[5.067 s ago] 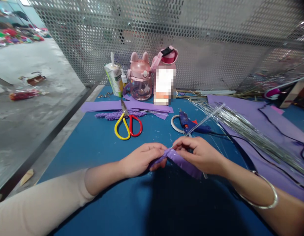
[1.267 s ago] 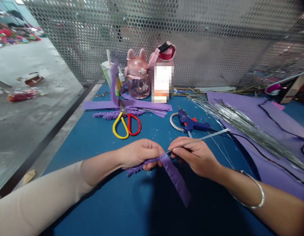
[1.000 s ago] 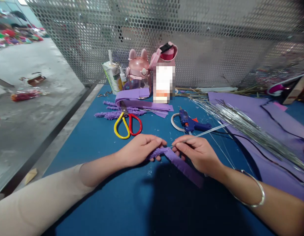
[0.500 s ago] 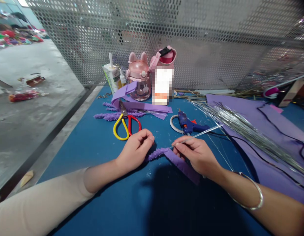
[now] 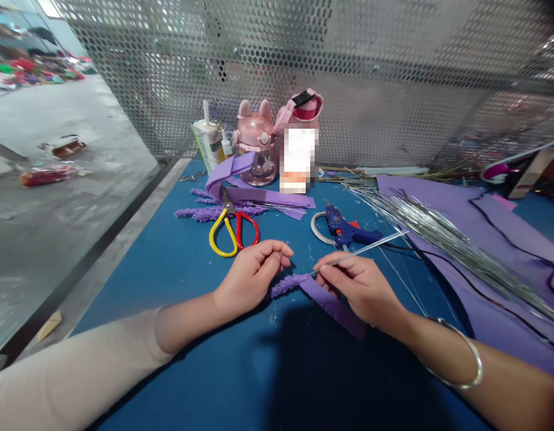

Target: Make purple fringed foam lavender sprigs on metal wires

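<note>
My right hand (image 5: 364, 287) pinches thin wires (image 5: 376, 244) that slant up to the right. At their lower left end is a frilled purple sprig (image 5: 288, 285), and a flat purple strip (image 5: 333, 304) runs from it down beneath my right fingers. My left hand (image 5: 254, 275) is closed with curled fingertips beside the sprig's left end; what they hold, if anything, is hidden. Beyond my left hand lie scissors (image 5: 227, 224) with one yellow and one red handle. A blue glue gun (image 5: 349, 229) lies past my right hand, by a white ring (image 5: 319, 228).
Purple strips (image 5: 268, 196) and frilled sprigs (image 5: 200, 213) lie behind the scissors. A pink bottle (image 5: 257, 143), a carton (image 5: 209, 143) and a blurred-out bright panel (image 5: 298, 158) stand at the back. Silvery wires (image 5: 456, 242) lie on purple sheet (image 5: 523, 239) at right, with a black cord.
My left hand has shifted slightly right and its fingers are a little more extended, still curled. My right hand keeps its pinch on the wires. The whole view has shifted slightly.
</note>
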`<action>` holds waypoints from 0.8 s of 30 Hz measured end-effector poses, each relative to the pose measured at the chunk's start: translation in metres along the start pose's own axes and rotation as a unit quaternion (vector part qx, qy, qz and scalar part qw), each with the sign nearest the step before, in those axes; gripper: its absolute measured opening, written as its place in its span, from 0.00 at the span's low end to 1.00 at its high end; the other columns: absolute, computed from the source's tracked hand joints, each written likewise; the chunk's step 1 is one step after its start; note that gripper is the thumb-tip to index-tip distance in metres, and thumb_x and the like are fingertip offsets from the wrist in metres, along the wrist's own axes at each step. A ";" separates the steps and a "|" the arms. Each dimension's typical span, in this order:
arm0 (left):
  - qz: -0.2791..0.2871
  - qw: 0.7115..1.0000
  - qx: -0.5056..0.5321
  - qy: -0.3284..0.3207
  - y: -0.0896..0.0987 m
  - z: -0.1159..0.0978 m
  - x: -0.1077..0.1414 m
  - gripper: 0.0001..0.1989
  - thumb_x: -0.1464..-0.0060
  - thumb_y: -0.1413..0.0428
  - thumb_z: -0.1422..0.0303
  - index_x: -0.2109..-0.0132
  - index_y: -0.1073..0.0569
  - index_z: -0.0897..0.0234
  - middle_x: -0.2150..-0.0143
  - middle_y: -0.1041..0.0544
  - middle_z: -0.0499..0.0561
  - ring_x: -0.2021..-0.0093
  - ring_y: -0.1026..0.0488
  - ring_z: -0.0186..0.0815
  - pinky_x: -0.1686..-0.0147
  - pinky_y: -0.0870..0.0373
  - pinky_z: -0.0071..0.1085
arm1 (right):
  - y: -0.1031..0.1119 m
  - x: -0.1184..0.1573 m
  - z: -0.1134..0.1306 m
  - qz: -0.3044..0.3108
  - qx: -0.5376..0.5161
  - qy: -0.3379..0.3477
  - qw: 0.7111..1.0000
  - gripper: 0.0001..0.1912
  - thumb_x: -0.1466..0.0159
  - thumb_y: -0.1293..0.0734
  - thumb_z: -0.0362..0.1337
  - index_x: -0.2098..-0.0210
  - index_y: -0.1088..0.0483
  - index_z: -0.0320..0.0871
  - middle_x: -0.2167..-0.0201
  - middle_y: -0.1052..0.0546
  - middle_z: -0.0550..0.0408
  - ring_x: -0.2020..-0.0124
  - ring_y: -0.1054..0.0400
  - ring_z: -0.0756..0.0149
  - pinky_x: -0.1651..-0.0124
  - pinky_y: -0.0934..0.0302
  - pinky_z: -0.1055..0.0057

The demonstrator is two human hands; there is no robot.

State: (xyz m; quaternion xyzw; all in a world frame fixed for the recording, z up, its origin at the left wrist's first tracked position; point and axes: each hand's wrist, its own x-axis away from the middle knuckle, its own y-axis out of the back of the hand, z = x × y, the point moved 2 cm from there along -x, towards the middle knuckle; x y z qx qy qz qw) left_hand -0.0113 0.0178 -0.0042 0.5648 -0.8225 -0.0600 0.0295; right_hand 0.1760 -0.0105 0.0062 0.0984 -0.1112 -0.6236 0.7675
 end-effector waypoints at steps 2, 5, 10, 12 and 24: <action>-0.005 1.000 -0.001 -0.005 0.001 0.000 0.000 0.08 0.42 0.54 0.71 0.62 0.31 0.65 0.68 0.28 0.48 0.67 0.32 0.29 0.65 0.35 0.26 | 0.000 0.000 -0.001 -0.001 0.007 0.001 1.000 0.11 0.38 0.38 0.41 0.70 0.27 0.41 0.70 0.25 0.53 0.78 0.36 0.72 0.76 0.41 0.75; -0.019 0.999 0.016 -0.033 0.002 -0.001 0.000 0.08 0.46 0.53 0.75 0.58 0.35 0.64 0.67 0.29 0.48 0.65 0.32 0.30 0.63 0.36 0.26 | 0.001 0.000 -0.002 -0.001 0.011 0.002 1.000 0.12 0.38 0.38 0.41 0.70 0.26 0.41 0.69 0.25 0.53 0.79 0.36 0.72 0.76 0.41 0.75; -0.020 0.998 0.029 -0.061 0.004 -0.005 0.002 0.12 0.48 0.52 0.78 0.56 0.38 0.63 0.70 0.30 0.45 0.68 0.34 0.28 0.64 0.37 0.26 | 0.001 0.001 -0.002 0.001 0.012 -0.004 1.000 0.12 0.38 0.37 0.41 0.70 0.27 0.42 0.71 0.26 0.54 0.79 0.37 0.72 0.76 0.42 0.75; -0.017 0.998 0.023 -0.055 0.004 -0.006 0.003 0.11 0.46 0.52 0.77 0.55 0.36 0.64 0.70 0.29 0.46 0.68 0.33 0.28 0.64 0.38 0.26 | 0.001 0.000 -0.001 -0.005 0.007 -0.008 1.000 0.11 0.38 0.37 0.41 0.69 0.27 0.41 0.73 0.26 0.55 0.79 0.37 0.72 0.76 0.41 0.75; -0.001 1.000 -0.005 -0.010 0.002 -0.007 0.004 0.10 0.40 0.54 0.67 0.56 0.32 0.64 0.76 0.32 0.43 0.75 0.36 0.27 0.71 0.40 0.25 | 0.001 0.002 -0.003 -0.027 -0.073 -0.041 0.996 0.11 0.37 0.38 0.42 0.69 0.32 0.42 0.79 0.31 0.59 0.79 0.39 0.75 0.77 0.43 0.77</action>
